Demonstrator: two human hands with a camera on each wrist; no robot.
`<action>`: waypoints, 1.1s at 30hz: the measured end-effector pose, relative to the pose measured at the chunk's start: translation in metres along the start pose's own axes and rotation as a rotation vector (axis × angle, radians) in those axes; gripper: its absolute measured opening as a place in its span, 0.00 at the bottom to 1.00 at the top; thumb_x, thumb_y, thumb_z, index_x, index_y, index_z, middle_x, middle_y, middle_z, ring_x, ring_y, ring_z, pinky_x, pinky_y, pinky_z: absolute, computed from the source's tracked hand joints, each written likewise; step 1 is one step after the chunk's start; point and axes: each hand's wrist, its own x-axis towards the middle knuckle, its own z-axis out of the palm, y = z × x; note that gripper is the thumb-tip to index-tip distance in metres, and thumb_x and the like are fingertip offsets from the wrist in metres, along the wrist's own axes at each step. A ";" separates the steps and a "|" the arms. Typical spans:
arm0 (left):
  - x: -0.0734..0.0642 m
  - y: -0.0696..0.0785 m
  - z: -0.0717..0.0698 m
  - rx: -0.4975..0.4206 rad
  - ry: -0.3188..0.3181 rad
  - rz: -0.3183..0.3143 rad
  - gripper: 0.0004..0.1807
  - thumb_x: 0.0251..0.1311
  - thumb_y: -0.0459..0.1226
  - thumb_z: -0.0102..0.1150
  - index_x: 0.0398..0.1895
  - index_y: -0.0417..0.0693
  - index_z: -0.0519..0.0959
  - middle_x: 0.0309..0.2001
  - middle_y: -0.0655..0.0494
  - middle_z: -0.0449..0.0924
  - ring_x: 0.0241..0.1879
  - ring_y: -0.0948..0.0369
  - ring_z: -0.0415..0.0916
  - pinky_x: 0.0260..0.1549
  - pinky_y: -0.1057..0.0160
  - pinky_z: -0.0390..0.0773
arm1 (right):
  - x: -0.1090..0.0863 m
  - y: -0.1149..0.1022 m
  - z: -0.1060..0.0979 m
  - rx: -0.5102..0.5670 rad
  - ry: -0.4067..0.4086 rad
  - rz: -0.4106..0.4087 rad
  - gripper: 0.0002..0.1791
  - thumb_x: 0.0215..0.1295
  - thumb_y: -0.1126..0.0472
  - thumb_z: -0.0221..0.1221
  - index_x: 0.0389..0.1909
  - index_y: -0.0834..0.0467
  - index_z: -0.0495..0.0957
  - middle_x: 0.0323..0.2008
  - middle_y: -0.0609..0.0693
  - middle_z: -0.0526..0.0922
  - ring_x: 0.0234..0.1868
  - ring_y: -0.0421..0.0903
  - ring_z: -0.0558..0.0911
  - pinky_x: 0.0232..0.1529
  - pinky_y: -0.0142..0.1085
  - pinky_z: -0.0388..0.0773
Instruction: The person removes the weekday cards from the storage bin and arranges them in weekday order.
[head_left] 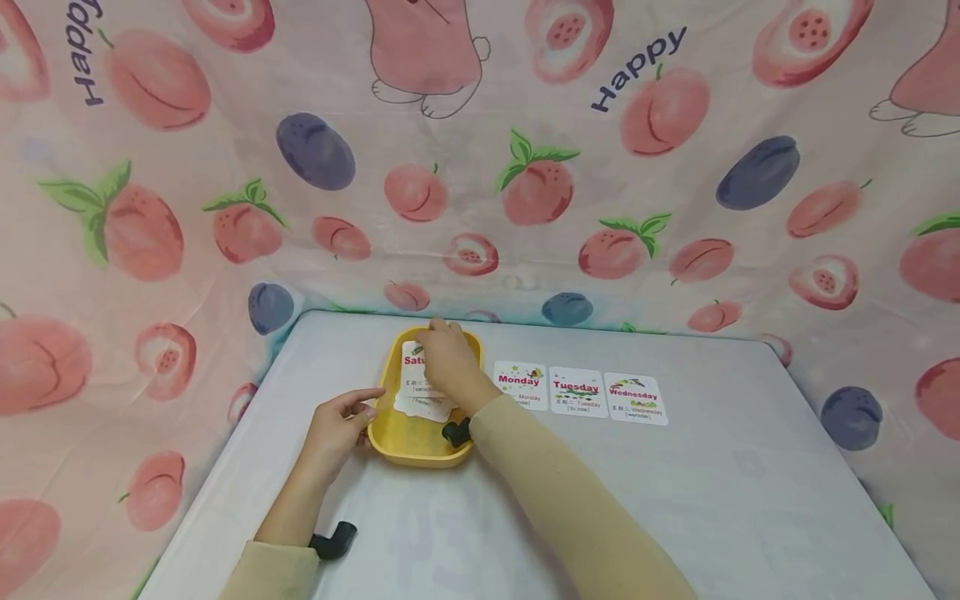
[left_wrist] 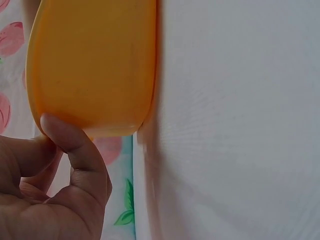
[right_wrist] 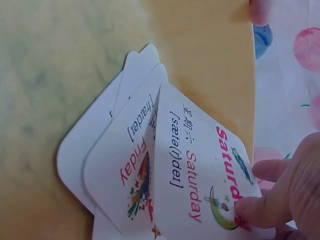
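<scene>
My right hand [head_left: 453, 365] reaches into the yellow tray [head_left: 418, 461] and pinches the Saturday card [right_wrist: 182, 165] at its upper edge between thumb and fingers. That card is tilted up over the Friday card [right_wrist: 112, 165], which lies on further white cards [right_wrist: 87, 142] whose faces are mostly hidden. At the tray's left side my left hand [head_left: 330, 433] holds the rim, thumb [left_wrist: 67, 135] against the wall. Right of the tray, the Monday card [head_left: 520, 383], Tuesday card [head_left: 578, 392] and Wednesday card [head_left: 635, 400] lie face up in a row.
Everything rests on a white-covered table [head_left: 750, 492]. A peach-patterned cloth [head_left: 480, 192] rises behind and at the sides. Black wrist bands [head_left: 333, 542] sit on both arms. My right forearm [head_left: 562, 492] crosses the table in front of the Monday card.
</scene>
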 end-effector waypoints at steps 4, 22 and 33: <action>0.000 0.000 0.001 0.011 0.006 -0.003 0.19 0.76 0.29 0.60 0.66 0.44 0.84 0.39 0.50 0.76 0.27 0.59 0.75 0.26 0.64 0.82 | 0.001 0.000 -0.004 0.015 -0.003 -0.007 0.24 0.70 0.67 0.67 0.66 0.48 0.85 0.64 0.49 0.80 0.59 0.51 0.79 0.69 0.40 0.79; -0.002 0.000 0.002 0.020 0.010 -0.018 0.19 0.77 0.29 0.57 0.66 0.45 0.84 0.39 0.49 0.76 0.27 0.58 0.74 0.26 0.63 0.81 | -0.004 0.011 -0.017 0.236 0.056 -0.030 0.33 0.58 0.79 0.60 0.63 0.51 0.87 0.63 0.46 0.85 0.68 0.47 0.82 0.74 0.41 0.76; -0.001 0.000 0.002 0.031 0.015 -0.015 0.19 0.77 0.29 0.57 0.67 0.47 0.84 0.41 0.47 0.77 0.28 0.58 0.75 0.26 0.64 0.82 | -0.011 0.018 -0.028 0.387 0.057 0.019 0.29 0.69 0.76 0.57 0.64 0.50 0.86 0.68 0.45 0.83 0.74 0.50 0.78 0.77 0.45 0.74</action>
